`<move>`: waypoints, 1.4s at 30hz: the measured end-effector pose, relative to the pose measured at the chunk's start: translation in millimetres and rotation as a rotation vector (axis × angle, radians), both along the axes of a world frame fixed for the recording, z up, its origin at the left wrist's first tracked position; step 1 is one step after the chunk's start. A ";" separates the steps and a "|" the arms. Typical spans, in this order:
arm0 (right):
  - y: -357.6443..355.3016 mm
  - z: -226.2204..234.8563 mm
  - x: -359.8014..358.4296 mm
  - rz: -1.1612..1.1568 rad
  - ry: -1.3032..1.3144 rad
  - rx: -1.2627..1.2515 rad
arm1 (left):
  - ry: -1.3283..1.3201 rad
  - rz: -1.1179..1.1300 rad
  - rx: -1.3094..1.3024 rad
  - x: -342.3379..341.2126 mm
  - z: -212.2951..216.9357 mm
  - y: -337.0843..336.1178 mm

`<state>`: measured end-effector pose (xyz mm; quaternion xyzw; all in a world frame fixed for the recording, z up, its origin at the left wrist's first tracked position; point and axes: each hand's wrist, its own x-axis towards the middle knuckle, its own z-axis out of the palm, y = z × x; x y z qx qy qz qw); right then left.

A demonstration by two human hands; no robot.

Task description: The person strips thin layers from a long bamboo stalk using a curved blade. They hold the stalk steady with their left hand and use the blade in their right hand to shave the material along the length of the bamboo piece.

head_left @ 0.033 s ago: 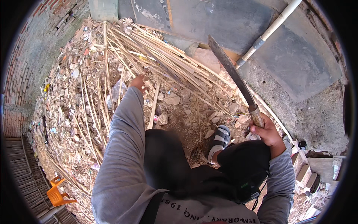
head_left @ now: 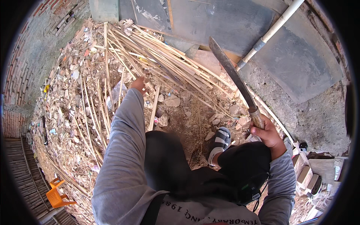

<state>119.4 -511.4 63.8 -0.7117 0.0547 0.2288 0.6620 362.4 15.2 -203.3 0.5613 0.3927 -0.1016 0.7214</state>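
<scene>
My right hand (head_left: pixel 267 133) is closed around the wooden handle of a long machete (head_left: pixel 232 71). Its dark blade points up and to the left, over the ground. My left arm, in a grey sleeve, stretches forward. My left hand (head_left: pixel 139 84) rests at the near edge of a pile of long pale bamboo strips (head_left: pixel 165 60). Its fingers are mostly hidden, so I cannot tell whether it grips a strip. One short strip (head_left: pixel 153 107) lies just below that hand. My foot in a grey sandal (head_left: pixel 221 140) stands on bare dirt.
Rubble and dry litter (head_left: pixel 63 112) cover the ground at left, bounded by a brick wall (head_left: pixel 18 86). Grey slabs (head_left: pixel 225 22) and a white pipe (head_left: pixel 273 30) lie at the back. An orange plastic chair (head_left: pixel 56 195) sits at lower left, and small blocks (head_left: pixel 305 172) at right.
</scene>
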 end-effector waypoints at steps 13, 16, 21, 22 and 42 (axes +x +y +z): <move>-7.0 -7.9 -0.9 0.012 0.044 -0.004 | 0.052 -0.144 0.073 0.9 0.8 -11.2; -6.8 -12.8 0.6 0.008 0.042 0.020 | 0.071 -0.129 0.263 -0.4 -3.8 9.6; -5.9 -11.0 -3.2 -0.002 0.044 -0.004 | 0.085 -0.142 0.406 -18.1 38.2 4.7; -5.8 -10.1 -4.8 -0.014 0.051 -0.015 | 0.087 -0.170 0.414 -26.8 49.5 -0.2; 17.1 14.4 3.9 0.180 -0.179 0.443 | -0.076 0.017 0.187 -269.4 194.6 60.0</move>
